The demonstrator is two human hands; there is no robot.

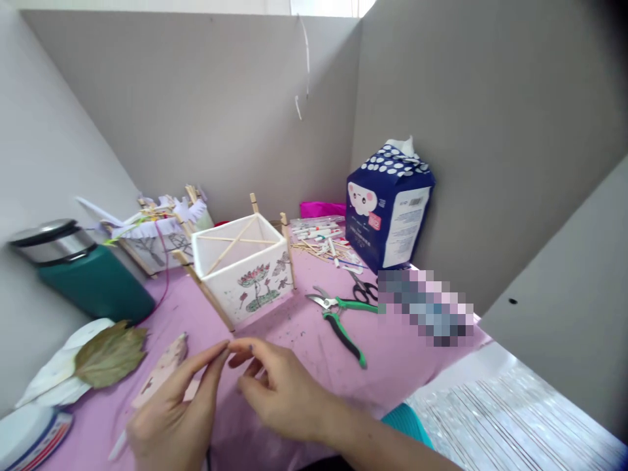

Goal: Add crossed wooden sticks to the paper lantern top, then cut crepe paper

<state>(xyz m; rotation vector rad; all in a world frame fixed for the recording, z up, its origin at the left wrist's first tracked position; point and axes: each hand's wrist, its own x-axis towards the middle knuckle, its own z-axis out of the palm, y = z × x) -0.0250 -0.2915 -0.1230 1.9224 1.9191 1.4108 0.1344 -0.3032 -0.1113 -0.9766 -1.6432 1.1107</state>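
Note:
My left hand (pixel 181 405) is closed in a pinch, thumb and forefinger pressed together at the tips. Whatever sits between them is too small to make out. Close against those fingertips is my right hand (pixel 284 392), its fingers curled inward; what they hold, if anything, is hidden. Just beyond both hands stands a white paper lantern box (pixel 260 288) with wooden corner sticks, crossed sticks on top and a painted lotus. A pink patterned pouch-like item (pixel 167 363) lies beside my left hand. Green-handled pruning shears (pixel 338 314) rest open to the right.
A teal bottle (pixel 93 281), a dry leaf (pixel 110 360) and a white round container (pixel 32 435) are at left. Another decorated box (pixel 152 248) stands behind. Black scissors (pixel 364 288), markers (pixel 318 232) and a blue tissue pack (pixel 387 203) are at right. Grey partitions surround the pink-covered table (pixel 392 360).

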